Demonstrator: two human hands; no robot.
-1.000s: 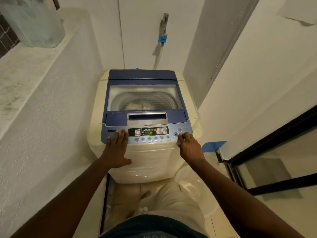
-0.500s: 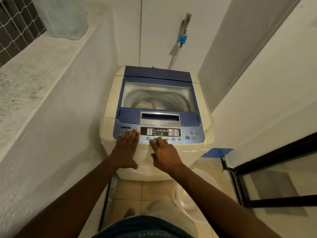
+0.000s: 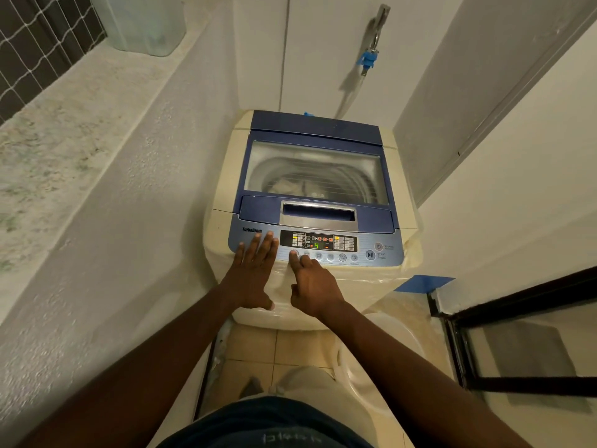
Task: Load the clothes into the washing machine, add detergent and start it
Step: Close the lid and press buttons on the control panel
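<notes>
A cream top-loading washing machine (image 3: 223, 202) stands ahead with its blue glass lid (image 3: 315, 171) down. Pale clothes (image 3: 287, 185) show in the drum through the glass. My left hand (image 3: 250, 276) rests flat, fingers straight, on the left end of the blue control panel (image 3: 361, 250). My right hand (image 3: 315, 286) touches the leftmost round button (image 3: 294, 253) in the row under the display with an extended forefinger. The display (image 3: 318, 242) shows a green 4. No detergent is in view.
A wall tap with a blue connector (image 3: 368, 58) and hose hangs behind the machine. A translucent container (image 3: 145, 24) sits on the left ledge. A white basin (image 3: 381, 350) lies on the tiled floor at my right, beside a black-framed glass door (image 3: 517, 334).
My right hand moved from the start button at the panel's right end to the leftmost button. The display went from F to 4. My left hand stayed put.
</notes>
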